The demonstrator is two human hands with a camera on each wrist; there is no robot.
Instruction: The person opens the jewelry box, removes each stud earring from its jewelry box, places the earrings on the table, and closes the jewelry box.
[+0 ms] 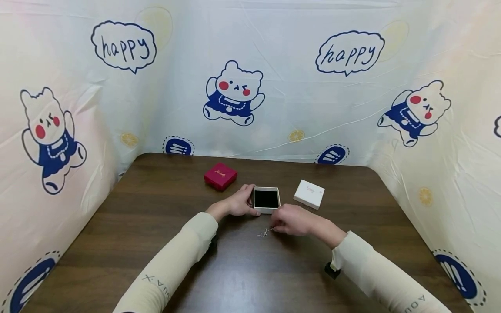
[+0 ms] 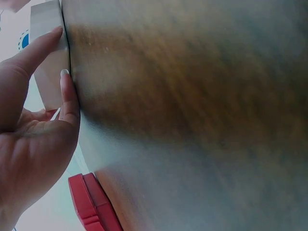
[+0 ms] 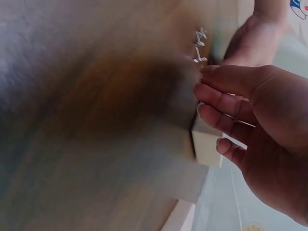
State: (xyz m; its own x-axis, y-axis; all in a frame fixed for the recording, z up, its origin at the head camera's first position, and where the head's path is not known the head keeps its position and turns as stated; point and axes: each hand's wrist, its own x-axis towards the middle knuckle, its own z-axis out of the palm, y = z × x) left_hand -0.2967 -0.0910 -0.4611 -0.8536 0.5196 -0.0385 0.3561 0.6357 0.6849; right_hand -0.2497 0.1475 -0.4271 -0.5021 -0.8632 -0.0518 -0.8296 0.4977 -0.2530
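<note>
My left hand holds an open white box at its left side. In the left wrist view, the thumb lies along the box's outer wall and other fingers reach round its end. Inside the box is a black pad. Just in front of the box, my right hand pinches a tiny silver jewelry piece between thumb and forefinger, low over the table. The other fingers are bent beside it. More thin silver jewelry pieces lie on the wood next to the fingertips.
A white lid with faint print lies right of the open box. The red jewelry box stands at the back left. All are on a brown wooden table, with a printed curtain round its back and sides.
</note>
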